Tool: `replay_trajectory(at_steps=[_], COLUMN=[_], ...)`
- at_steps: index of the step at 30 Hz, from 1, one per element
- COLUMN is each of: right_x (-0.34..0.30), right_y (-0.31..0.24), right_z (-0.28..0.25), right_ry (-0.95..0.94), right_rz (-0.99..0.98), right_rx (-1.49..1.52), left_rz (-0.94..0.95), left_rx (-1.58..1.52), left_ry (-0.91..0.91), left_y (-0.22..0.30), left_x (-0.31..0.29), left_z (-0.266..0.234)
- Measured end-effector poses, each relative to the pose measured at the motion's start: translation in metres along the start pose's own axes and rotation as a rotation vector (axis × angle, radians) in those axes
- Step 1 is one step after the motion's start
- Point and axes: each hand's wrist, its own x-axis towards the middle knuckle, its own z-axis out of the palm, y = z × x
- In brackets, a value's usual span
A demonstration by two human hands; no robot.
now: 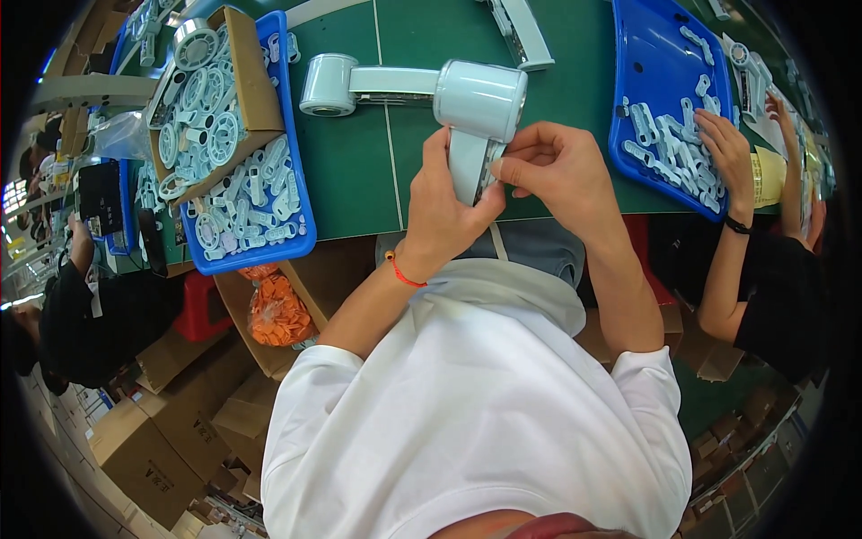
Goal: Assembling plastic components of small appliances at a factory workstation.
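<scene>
A pale blue handheld fan (480, 94) with a thick round head and a flat handle is tilted over the near part of the green table. My left hand (438, 214) is wrapped round its handle, thumb along the near end. At the handle's right side, just under the head, the fingers of my right hand (564, 172) are pinched together; whatever they hold is too small or hidden to name. Small dark and metallic details show along the handle's side. Beyond my left hand lies a second fan (329, 83), its handle reaching behind the first.
A blue tray (308, 235) of small pale parts and a cardboard box (256, 76) of round grilles stand left. Another blue tray (651, 40) sits right, with a co-worker's hand (725, 153) in it. A pale housing (521, 34) lies at the far side.
</scene>
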Motion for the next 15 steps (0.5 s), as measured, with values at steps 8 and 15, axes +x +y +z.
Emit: replay_trajectory(at_steps=[8, 15], right_x=[0.010, 0.013], right_y=[0.034, 0.027], right_z=[0.002, 0.001], right_ry=[-0.115, -0.308], right_rz=[-0.139, 0.042], right_rx=[0.077, 0.175], left_rz=[-0.233, -0.206], left_rx=[-0.389, -0.225], left_ry=[-0.281, -0.305], left_y=[-0.001, -0.001], left_x=[0.007, 0.008], left_z=[-0.014, -0.020])
